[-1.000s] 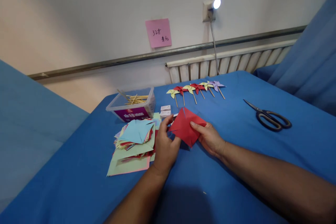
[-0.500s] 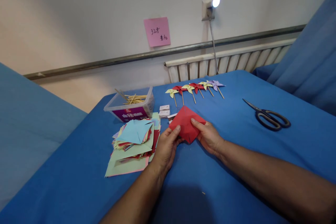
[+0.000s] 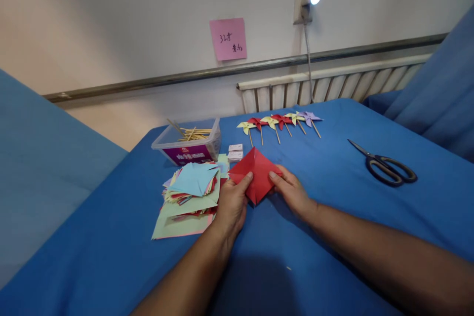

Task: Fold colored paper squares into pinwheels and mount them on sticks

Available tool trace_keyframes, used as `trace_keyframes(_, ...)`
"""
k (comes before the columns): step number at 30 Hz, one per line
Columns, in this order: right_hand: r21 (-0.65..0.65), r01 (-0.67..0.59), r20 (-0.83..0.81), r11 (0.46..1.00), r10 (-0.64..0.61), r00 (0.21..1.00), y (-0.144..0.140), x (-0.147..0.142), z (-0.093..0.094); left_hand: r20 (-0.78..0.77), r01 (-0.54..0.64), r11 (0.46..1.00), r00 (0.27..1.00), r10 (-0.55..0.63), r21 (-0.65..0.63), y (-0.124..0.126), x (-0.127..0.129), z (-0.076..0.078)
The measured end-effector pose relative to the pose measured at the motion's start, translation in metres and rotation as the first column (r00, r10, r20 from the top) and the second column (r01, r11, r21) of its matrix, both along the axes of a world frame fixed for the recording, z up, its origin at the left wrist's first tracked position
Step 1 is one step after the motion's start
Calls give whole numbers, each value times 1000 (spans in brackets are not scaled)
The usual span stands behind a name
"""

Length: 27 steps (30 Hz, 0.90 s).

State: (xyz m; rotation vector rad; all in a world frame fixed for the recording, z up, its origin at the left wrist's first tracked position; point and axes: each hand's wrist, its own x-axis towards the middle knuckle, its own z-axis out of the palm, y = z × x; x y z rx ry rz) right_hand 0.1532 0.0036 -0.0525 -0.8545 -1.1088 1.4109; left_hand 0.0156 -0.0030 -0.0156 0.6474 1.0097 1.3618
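Note:
A square of red paper (image 3: pixel 261 168) is held above the table with one corner toward me and a crease down its middle. My left hand (image 3: pixel 234 197) pinches its left side, thumb on top and fingers beneath. On the right side, my right hand (image 3: pixel 291 186) grips the paper in the same way. To the left of my hands lies a pile of coloured paper (image 3: pixel 194 180), light blue on top with green sheets below. Two small white boxes (image 3: pixel 235 153) stand just behind the red paper.
Several finished paper pinwheels (image 3: pixel 279 122) on sticks lie in a row at the back. Black-handled scissors (image 3: pixel 388 168) rest at right. A clear plastic tub (image 3: pixel 187 145) of wooden sticks stands back left on the blue cloth (image 3: pixel 326 266).
The red paper has turned so a different face with a middle crease shows, and both hands have shifted their hold on its edges. The view has moved slightly.

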Motion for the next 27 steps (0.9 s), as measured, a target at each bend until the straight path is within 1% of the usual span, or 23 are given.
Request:
trace_keyframes(2,149,122,112,981,-139,984,-4,2,2,39,-24,1000,999,24,-4,1,-1,1)
trace_keyframes(4,320,181,253,930,-268,930,-9,4,5,74,-21,1000,997,22,-18,1,-1,2)
trace_keyframes(5,407,171,325,897,-317,891,-11,4,7,86,-14,1000,996,16,-23,1,-1,3)
trace_keyframes(7,544,78,454,835,-371,810,-15,4,10,96,-3,1000,995,5,-21,1,-1,3)
trace_keyframes(9,608,-28,539,793,-387,748,-18,4,12,97,6,1000,995,-6,-5,1,-1,3)
trace_keyframes(11,638,-82,577,766,-406,709,-19,4,14,96,14,1000,995,-15,6,1,0,3)
trace_keyframes(14,657,-97,589,747,-429,685,-20,4,15,92,23,1000,996,-23,9,0,-1,2)
trace_keyframes(19,632,-72,599,772,-428,677,-19,5,15,83,44,999,996,-45,17,0,-1,2)
trace_keyframes(23,634,-40,573,773,-433,696,-17,5,14,62,59,998,996,-58,-18,-1,-1,3)
trace_keyframes(27,628,-19,559,778,-435,706,-15,5,14,61,67,998,996,-65,-20,-1,-1,3)
